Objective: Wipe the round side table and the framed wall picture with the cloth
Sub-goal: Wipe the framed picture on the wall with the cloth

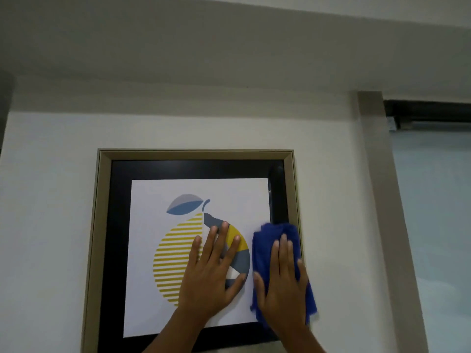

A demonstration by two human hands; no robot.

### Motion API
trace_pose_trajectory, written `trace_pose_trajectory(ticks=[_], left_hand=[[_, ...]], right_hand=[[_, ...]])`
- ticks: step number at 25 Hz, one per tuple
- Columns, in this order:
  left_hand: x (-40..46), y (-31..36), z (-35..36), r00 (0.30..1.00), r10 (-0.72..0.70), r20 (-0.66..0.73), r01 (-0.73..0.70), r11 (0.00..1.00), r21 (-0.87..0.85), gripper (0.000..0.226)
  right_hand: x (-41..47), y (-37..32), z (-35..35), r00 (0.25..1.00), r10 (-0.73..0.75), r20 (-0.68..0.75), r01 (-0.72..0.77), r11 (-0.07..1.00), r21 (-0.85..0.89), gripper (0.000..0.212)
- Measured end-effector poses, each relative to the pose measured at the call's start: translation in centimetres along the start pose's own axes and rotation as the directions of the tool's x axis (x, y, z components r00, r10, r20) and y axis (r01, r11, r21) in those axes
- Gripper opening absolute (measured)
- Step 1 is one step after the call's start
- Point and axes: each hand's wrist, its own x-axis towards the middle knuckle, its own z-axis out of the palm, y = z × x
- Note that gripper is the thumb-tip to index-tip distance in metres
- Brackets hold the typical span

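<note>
The framed picture hangs on the white wall, with a beige outer frame, a black inner border and a print of a yellow and grey fruit. My left hand lies flat on the glass over the fruit, fingers spread, holding nothing. My right hand presses a blue cloth flat against the right side of the picture, across the black border and the beige frame edge. The round side table is out of view.
A beige pillar runs down the wall right of the frame. Beyond it is a pale blue pane under a dark rail. Bare white wall lies left of and above the picture.
</note>
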Motion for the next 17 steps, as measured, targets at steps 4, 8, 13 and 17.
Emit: trace_pose_trajectory(ticks=[4,8,13,17], left_hand=[[-0.3,0.0,-0.1,1.000,0.014,0.010,-0.014,1.000,0.023,0.078],[-0.4,-0.1,0.3,1.000,0.009,0.013,-0.009,1.000,0.011,0.078],[-0.4,0.0,0.5,1.000,0.007,-0.008,-0.007,1.000,0.018,0.078],[-0.5,0.2,0.4,0.999,0.026,-0.029,-0.025,0.999,0.025,0.078]], right_hand=[[-5.5,1.4,-0.4,0.993,-0.007,0.118,0.014,0.998,-0.056,0.078],[3.1,0.5,-2.2,0.992,-0.068,0.102,0.072,0.997,-0.032,0.074],[17.1,-2.1,-4.6,0.998,-0.066,0.003,0.066,0.997,-0.039,0.071],[9.9,-1.8,-2.7,0.999,-0.008,-0.033,0.010,0.997,0.070,0.069]])
